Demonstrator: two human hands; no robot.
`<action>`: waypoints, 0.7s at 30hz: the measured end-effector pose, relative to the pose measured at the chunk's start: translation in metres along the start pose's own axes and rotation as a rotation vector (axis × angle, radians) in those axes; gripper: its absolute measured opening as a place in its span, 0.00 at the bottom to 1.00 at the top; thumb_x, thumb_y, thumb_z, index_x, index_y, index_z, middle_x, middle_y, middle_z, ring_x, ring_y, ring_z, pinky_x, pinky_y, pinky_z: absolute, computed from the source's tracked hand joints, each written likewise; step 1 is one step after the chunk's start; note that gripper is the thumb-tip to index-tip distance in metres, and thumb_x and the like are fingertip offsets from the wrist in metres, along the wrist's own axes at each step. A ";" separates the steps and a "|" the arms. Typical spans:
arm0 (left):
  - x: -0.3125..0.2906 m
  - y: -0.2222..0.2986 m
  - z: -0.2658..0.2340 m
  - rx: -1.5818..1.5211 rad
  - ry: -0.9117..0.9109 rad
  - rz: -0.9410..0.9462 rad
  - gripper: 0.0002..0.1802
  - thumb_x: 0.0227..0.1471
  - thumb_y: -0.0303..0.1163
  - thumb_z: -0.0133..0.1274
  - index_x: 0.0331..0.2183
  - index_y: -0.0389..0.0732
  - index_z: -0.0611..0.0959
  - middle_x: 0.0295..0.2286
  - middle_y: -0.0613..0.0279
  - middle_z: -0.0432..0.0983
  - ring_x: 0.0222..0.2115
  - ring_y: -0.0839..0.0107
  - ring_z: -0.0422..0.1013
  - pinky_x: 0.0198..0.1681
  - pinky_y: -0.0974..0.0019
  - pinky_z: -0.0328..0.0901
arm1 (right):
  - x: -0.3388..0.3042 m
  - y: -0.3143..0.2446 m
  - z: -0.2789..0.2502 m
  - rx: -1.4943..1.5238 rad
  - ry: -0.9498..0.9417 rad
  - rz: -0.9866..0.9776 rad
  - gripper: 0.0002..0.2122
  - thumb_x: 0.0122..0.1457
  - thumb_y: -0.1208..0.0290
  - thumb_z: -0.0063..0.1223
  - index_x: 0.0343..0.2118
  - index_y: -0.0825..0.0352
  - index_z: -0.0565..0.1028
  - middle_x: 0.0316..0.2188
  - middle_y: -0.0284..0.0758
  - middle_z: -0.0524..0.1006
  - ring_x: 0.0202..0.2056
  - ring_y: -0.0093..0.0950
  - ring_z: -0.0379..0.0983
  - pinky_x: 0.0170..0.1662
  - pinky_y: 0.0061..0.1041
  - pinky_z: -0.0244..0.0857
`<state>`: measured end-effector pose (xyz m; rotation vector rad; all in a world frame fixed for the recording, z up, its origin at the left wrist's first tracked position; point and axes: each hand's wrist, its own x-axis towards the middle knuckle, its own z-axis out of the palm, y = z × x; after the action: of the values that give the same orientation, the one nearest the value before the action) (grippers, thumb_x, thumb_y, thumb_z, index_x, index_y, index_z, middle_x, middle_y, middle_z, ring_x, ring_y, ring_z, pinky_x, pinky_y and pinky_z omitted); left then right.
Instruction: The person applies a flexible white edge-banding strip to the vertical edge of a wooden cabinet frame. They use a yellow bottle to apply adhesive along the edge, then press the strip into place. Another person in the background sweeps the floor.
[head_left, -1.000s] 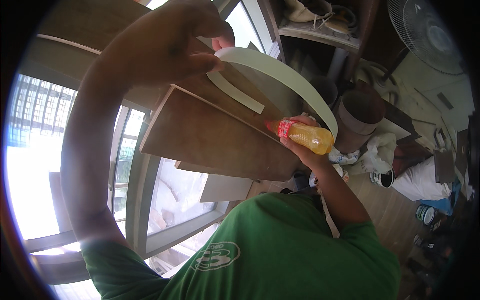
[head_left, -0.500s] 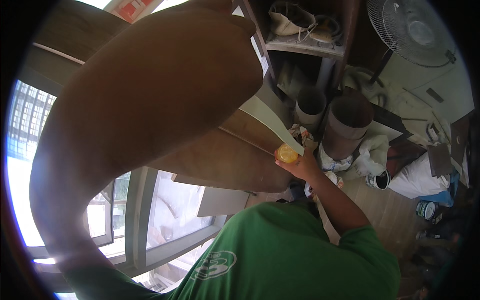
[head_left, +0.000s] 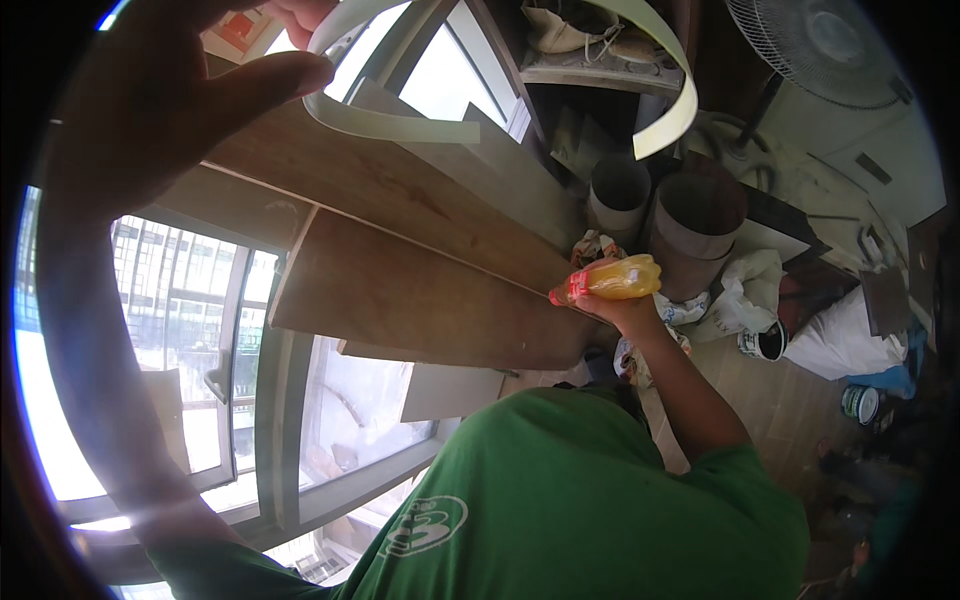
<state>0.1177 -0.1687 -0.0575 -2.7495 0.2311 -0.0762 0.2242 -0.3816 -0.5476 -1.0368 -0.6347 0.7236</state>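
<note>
High at the upper left, my left hand (head_left: pixel 250 80) pinches a pale, curled flexible strip (head_left: pixel 395 124) between thumb and fingers. The strip bows in a wide loop, both visible ends hanging free; its top runs out of the picture. Further right and lower, my right hand (head_left: pixel 637 312) is wrapped around a plastic bottle (head_left: pixel 628 277) of yellow-orange liquid with a red label. The bottle lies tilted on its side, its red end pointing left, close to the edge of a brown wooden board (head_left: pixel 430 290). Its fingers are partly hidden behind the bottle.
Windows (head_left: pixel 180 300) fill the left side behind the boards. A shelf (head_left: pixel 600 72) holding shoes stands at the top. Two wide tubes (head_left: pixel 700 225), white sacks (head_left: pixel 850 335), a paint can (head_left: pixel 860 403) and a standing fan (head_left: pixel 835 50) are on the right.
My left hand and forearm have moved up and left, uncovering the boards. The strip has come away from my right hand and curled. The bottle has turned from end-on to sideways.
</note>
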 end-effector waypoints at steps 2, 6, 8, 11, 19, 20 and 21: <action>-0.005 -0.010 0.022 -0.094 0.044 -0.062 0.18 0.42 0.23 0.63 0.39 0.36 0.79 0.36 0.59 0.77 0.40 0.66 0.74 0.51 0.64 0.66 | 0.001 -0.009 -0.005 0.177 0.004 0.013 0.16 0.53 0.76 0.65 0.44 0.68 0.75 0.38 0.36 0.79 0.42 0.26 0.78 0.42 0.26 0.75; -0.022 -0.011 0.065 -0.171 0.133 -0.166 0.17 0.43 0.23 0.64 0.38 0.37 0.80 0.34 0.59 0.76 0.37 0.67 0.74 0.46 0.65 0.69 | 0.007 -0.014 -0.013 0.775 -0.042 0.151 0.21 0.60 0.67 0.60 0.53 0.70 0.68 0.46 0.44 0.77 0.45 0.42 0.78 0.46 0.37 0.80; -0.029 -0.007 0.075 -0.217 0.140 -0.215 0.16 0.43 0.24 0.65 0.38 0.37 0.81 0.34 0.58 0.77 0.36 0.65 0.75 0.45 0.66 0.70 | 0.014 -0.016 -0.008 0.975 -0.048 0.183 0.22 0.61 0.62 0.58 0.53 0.70 0.69 0.47 0.46 0.77 0.45 0.42 0.79 0.45 0.37 0.79; -0.032 0.005 0.085 -0.297 0.194 -0.255 0.14 0.47 0.29 0.65 0.38 0.38 0.84 0.32 0.60 0.78 0.35 0.68 0.77 0.43 0.64 0.71 | 0.021 -0.008 -0.004 1.146 -0.003 0.177 0.24 0.62 0.55 0.55 0.54 0.67 0.69 0.48 0.45 0.77 0.44 0.44 0.79 0.44 0.36 0.79; -0.029 0.008 0.100 -0.300 0.200 -0.161 0.13 0.44 0.28 0.66 0.35 0.37 0.83 0.31 0.58 0.78 0.33 0.66 0.77 0.40 0.64 0.71 | 0.030 -0.003 0.007 1.097 0.076 0.230 0.22 0.62 0.46 0.52 0.50 0.57 0.72 0.40 0.29 0.78 0.30 0.26 0.72 0.30 0.24 0.66; -0.030 0.010 0.102 -0.314 0.208 -0.168 0.13 0.44 0.28 0.66 0.34 0.37 0.83 0.30 0.58 0.78 0.33 0.65 0.76 0.40 0.64 0.71 | 0.031 -0.007 0.010 1.046 0.114 0.224 0.22 0.62 0.46 0.52 0.50 0.57 0.73 0.39 0.28 0.78 0.30 0.25 0.71 0.31 0.24 0.65; -0.030 0.010 0.103 -0.305 0.211 -0.159 0.12 0.44 0.27 0.66 0.34 0.37 0.83 0.30 0.58 0.78 0.32 0.65 0.76 0.39 0.63 0.70 | 0.033 -0.013 0.013 0.995 0.151 0.218 0.22 0.61 0.46 0.52 0.49 0.57 0.73 0.38 0.28 0.77 0.30 0.24 0.70 0.32 0.24 0.64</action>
<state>0.0957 -0.1353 -0.1572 -3.0604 0.0842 -0.4069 0.2373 -0.3532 -0.5268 -0.2234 0.0187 0.9877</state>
